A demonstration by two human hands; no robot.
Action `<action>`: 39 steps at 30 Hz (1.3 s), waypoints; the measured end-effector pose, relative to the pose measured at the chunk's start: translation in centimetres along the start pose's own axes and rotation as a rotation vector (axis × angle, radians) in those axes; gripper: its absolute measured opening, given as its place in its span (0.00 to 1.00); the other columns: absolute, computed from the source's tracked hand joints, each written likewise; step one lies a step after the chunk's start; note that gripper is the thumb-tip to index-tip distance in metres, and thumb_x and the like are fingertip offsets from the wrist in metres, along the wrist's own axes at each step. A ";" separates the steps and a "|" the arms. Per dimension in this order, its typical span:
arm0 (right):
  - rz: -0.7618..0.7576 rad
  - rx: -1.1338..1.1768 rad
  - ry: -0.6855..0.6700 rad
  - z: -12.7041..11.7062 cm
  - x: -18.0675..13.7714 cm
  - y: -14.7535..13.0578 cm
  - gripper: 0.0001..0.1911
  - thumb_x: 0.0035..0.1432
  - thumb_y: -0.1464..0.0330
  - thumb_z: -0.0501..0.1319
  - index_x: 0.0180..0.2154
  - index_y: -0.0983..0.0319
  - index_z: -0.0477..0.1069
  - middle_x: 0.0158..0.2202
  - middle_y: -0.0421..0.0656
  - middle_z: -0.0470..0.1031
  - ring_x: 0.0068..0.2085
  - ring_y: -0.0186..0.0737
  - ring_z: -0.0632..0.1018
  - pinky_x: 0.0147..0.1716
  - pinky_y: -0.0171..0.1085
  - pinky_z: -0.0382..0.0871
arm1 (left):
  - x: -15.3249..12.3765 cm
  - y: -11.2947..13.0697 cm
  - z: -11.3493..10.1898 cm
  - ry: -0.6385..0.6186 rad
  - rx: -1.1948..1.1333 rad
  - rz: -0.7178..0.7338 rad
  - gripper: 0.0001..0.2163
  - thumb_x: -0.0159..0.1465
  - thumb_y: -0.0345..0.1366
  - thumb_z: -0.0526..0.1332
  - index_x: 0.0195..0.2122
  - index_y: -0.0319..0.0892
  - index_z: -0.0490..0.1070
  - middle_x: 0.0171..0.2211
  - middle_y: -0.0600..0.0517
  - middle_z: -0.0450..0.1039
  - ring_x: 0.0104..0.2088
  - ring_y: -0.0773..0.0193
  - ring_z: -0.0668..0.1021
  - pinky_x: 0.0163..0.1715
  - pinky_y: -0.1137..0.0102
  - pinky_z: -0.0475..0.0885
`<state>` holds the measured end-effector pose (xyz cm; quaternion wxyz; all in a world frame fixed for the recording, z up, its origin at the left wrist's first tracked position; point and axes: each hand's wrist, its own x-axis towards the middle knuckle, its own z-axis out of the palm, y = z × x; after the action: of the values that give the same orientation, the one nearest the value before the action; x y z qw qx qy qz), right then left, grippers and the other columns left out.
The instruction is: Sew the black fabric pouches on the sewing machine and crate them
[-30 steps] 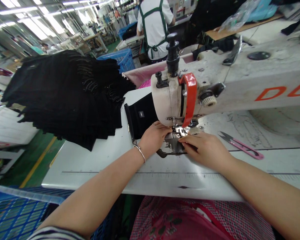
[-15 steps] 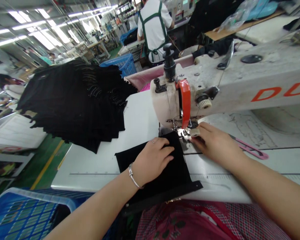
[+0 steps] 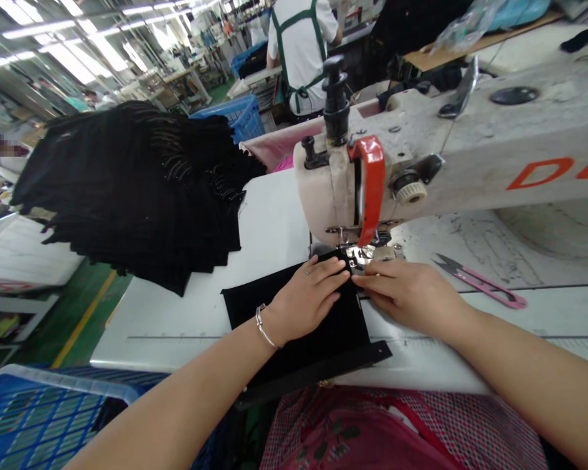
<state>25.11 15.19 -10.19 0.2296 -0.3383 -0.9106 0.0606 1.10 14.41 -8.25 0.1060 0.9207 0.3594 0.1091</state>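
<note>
My left hand (image 3: pixel 310 295) lies flat with fingers stretched out on a black fabric piece (image 3: pixel 294 339) that rests on the white sewing table (image 3: pixel 186 307). The fabric's far corner sits under the presser foot (image 3: pixel 357 256) of the sewing machine (image 3: pixel 421 163). My right hand (image 3: pixel 406 292) rests beside the fabric's right edge, fingers together and pointing left toward the foot, touching the cloth edge. A bracelet is on my left wrist.
A tall stack of black fabric pieces (image 3: pixel 137 189) fills the table's left side. Pink thread snips (image 3: pixel 480 282) lie to the right of my hands. A blue crate (image 3: pixel 39 418) stands at lower left. A person in a green apron (image 3: pixel 301 46) stands behind the machine.
The black piece, earlier behind the machine head, now lies in front of it. My left hand slid it up to the presser foot, and my right hand moved to its right edge.
</note>
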 end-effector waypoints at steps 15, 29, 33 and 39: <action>-0.166 0.359 -0.328 -2.3 -0.1 -0.2 0.11 0.57 0.73 0.57 0.36 0.57 0.77 0.32 0.40 0.74 0.37 0.38 0.74 0.37 0.37 0.63 | -3.8 9.4 -0.6 0.041 -0.232 -0.282 0.19 0.69 0.37 0.54 0.61 0.40 0.63 0.62 0.46 0.63 0.63 0.59 0.64 0.65 0.57 0.60; -0.114 0.408 -0.272 -2.6 0.0 0.0 0.15 0.56 0.74 0.56 0.43 0.56 0.75 0.31 0.40 0.71 0.33 0.37 0.72 0.32 0.35 0.60 | -0.6 4.8 -1.6 -0.125 0.064 -0.124 0.12 0.67 0.26 0.52 0.47 0.45 0.70 0.46 0.48 0.64 0.44 0.60 0.70 0.46 0.64 0.73; -0.180 0.344 -0.342 -2.5 0.2 -0.3 0.12 0.55 0.73 0.56 0.34 0.57 0.77 0.28 0.40 0.70 0.33 0.39 0.72 0.32 0.36 0.60 | -0.6 4.4 -2.6 -0.065 0.078 -0.090 0.12 0.68 0.26 0.51 0.48 0.43 0.68 0.50 0.46 0.66 0.47 0.59 0.72 0.48 0.64 0.73; -0.227 0.355 -0.399 -2.4 0.2 -0.3 0.09 0.55 0.71 0.57 0.34 0.57 0.75 0.29 0.39 0.74 0.34 0.40 0.72 0.37 0.39 0.62 | 0.0 5.5 -2.1 -0.076 0.158 0.000 0.07 0.67 0.29 0.55 0.44 0.38 0.71 0.50 0.42 0.72 0.48 0.55 0.76 0.49 0.61 0.75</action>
<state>25.93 14.97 -7.87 0.1069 -0.1704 -0.9449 0.2583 4.03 10.69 -4.74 0.0464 0.9296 0.3628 0.0451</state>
